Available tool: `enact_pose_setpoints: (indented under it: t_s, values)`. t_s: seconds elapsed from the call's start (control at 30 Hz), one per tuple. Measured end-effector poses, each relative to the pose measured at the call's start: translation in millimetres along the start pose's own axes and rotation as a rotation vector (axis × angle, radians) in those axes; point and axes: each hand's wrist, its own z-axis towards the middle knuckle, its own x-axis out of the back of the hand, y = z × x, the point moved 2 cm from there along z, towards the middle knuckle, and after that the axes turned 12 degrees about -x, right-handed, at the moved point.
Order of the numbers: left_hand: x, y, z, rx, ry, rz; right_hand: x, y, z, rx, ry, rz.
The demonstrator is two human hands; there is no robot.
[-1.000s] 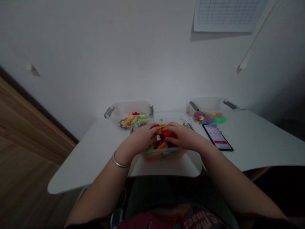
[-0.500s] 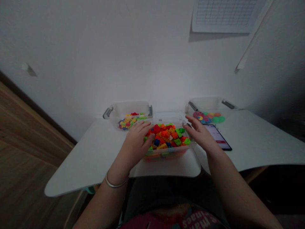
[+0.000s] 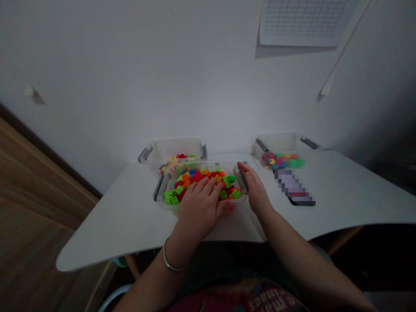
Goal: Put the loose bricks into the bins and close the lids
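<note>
A clear plastic box (image 3: 165,207) full of coloured toy bricks (image 3: 198,174) stands in front of me on the white table. Over the bricks lies my left hand (image 3: 202,201), fingers stretched out and palm down; its thumb reaches over the box's front rim. I cannot tell whether it presses on the bricks. My right hand (image 3: 256,190) is at the box's right end, beside the grey latch (image 3: 241,177), with its fingers extended and nothing seen in them.
Behind on the left is another clear box (image 3: 177,147) of small coloured pieces. A third clear box (image 3: 282,141) with bagged and round coloured pieces stands back right. A phone (image 3: 295,187) lies right of my right hand. The white table (image 3: 110,216) meets the wall behind.
The brick-filled box has shifted left. My left hand has moved right, from the box's left side onto the bricks. My right hand has moved left along with the box's right end.
</note>
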Motion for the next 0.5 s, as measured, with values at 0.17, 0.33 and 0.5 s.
enact_pose_setpoints:
  t_s: [0.17,0.33,0.5]
  values:
    - [3,1,-1,0.015,0.012,0.000,31,22,45,-0.044,0.008,-0.398]
    - [5,2,-2,0.049,-0.010,-0.006,46,45,67,-0.046,-0.031,-1.024]
    - [5,-2,-4,0.100,-0.082,-0.032,42,55,62,0.044,0.032,-1.133]
